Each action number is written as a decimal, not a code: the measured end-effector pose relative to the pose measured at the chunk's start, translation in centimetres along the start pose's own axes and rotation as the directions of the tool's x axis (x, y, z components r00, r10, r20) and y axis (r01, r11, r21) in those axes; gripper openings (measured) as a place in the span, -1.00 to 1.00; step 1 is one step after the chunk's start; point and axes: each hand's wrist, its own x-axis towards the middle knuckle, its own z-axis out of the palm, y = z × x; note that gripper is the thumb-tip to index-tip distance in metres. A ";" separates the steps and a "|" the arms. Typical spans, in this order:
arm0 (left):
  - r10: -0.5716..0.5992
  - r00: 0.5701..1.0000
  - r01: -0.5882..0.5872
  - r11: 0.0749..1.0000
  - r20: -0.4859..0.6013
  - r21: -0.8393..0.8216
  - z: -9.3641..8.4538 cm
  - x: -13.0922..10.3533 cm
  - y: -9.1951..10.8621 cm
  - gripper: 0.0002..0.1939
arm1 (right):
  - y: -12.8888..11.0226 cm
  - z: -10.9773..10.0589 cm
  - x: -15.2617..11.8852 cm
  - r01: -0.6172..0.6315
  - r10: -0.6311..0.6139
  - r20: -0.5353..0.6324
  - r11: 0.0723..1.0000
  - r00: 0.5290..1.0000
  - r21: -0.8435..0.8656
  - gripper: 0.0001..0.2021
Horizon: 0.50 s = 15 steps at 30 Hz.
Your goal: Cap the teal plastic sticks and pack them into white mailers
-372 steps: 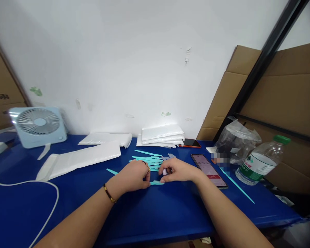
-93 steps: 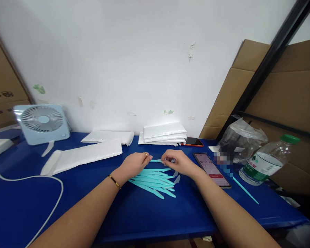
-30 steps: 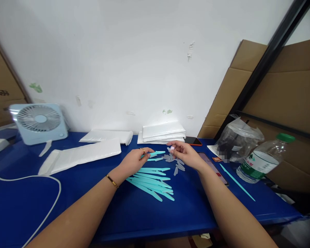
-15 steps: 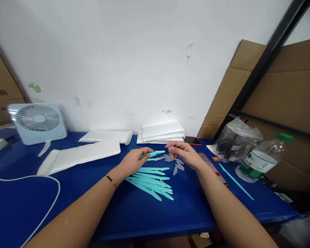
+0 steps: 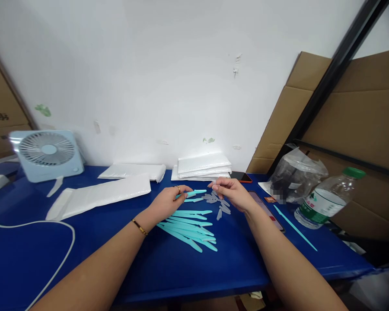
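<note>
My left hand pinches a turquoise blade-shaped stick, its tip pointing right. Another turquoise stick lies just below it on the blue table. My right hand has thumb and fingers closed on a small clear cover, close to that tip but apart from it. Several translucent covers lie loose under and beside my right fingers. Nearer me, several turquoise sticks are fanned out with their tips to the right.
White padded envelopes are stacked by the wall, others lie left. A fan and white cable are at left. Right are a phone, a lone stick, a plastic bag and a bottle.
My right fingers have shifted slightly, and the small clear cover between them now shows a little higher. My left hand has stayed almost still with its stick.
</note>
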 end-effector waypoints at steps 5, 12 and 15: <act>-0.004 1.000 0.004 1.000 0.007 0.017 0.1 0.0 -0.1 -0.65 | 0.0 -0.2 -0.1 -0.042 0.042 0.000 0.996 0.999 0.079 -0.72; 0.001 1.000 -0.001 1.000 0.014 0.009 0.0 0.0 -0.1 -0.65 | 0.0 0.0 0.0 0.008 -0.006 0.099 1.000 0.995 -0.027 -0.72; 0.000 1.000 -0.001 1.000 0.012 0.012 0.0 0.0 -0.1 -0.66 | 0.2 0.0 0.0 0.023 -0.016 0.117 0.998 0.993 -0.063 -0.69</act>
